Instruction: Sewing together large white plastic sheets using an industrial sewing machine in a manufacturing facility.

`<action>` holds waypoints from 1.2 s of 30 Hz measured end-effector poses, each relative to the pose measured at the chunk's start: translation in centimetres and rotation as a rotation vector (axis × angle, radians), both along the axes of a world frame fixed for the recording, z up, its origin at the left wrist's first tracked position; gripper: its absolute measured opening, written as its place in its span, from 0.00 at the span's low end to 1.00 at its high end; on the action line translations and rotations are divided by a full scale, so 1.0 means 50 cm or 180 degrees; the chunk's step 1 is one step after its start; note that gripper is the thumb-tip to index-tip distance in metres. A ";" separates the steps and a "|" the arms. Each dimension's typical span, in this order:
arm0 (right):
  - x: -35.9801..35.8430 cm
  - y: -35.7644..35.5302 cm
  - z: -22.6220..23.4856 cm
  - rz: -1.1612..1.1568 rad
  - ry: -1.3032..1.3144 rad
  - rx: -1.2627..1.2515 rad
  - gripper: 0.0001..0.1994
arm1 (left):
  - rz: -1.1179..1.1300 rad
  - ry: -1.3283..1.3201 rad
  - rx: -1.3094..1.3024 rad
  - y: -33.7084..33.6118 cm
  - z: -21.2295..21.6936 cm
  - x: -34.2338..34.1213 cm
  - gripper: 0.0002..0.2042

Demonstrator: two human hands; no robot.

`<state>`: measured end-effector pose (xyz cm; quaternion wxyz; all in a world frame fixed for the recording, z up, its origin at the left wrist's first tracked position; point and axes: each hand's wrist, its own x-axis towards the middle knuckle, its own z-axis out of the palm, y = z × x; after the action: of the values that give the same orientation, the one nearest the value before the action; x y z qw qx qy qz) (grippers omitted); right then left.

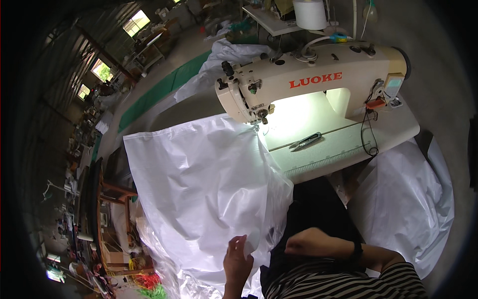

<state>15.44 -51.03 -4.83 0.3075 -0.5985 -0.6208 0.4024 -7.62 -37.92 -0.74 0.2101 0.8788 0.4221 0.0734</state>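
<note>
White sheet [199, 184] stretches lengthwise from machine [318, 65] toward person [343, 284].

sewing machine [318, 72] stands on its table [348, 144] before the person [343, 281], thread cone [309, 15] behind it. a sheet [199, 184] reaches the needle end [260, 115] and, i note, spreads left, left hand [237, 261] over its near part, right hand [313, 244] above the lap [318, 209]. snips [306, 142] on the table, person's side of the machine; second sheet [406, 199] right of the lap.
</note>
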 end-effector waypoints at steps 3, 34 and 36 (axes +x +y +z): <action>0.035 0.006 -0.020 -0.0912 -0.0291 -0.0400 0.17 | 0.0071 0.0123 0.0801 0.001 -0.008 -0.036 0.29; -0.116 -0.011 0.139 0.1983 0.0684 0.0562 0.09 | 0.1039 -0.0856 -0.1381 -0.118 0.087 -0.088 0.09; -0.092 0.004 0.140 0.0808 0.0458 0.0177 0.10 | 0.1250 -0.1357 -0.1052 -0.118 0.084 -0.096 0.09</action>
<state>10.86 -50.82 2.18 0.3143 -0.4760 -0.6788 0.4625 -12.41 -43.80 3.45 0.4152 0.6996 0.5361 0.2252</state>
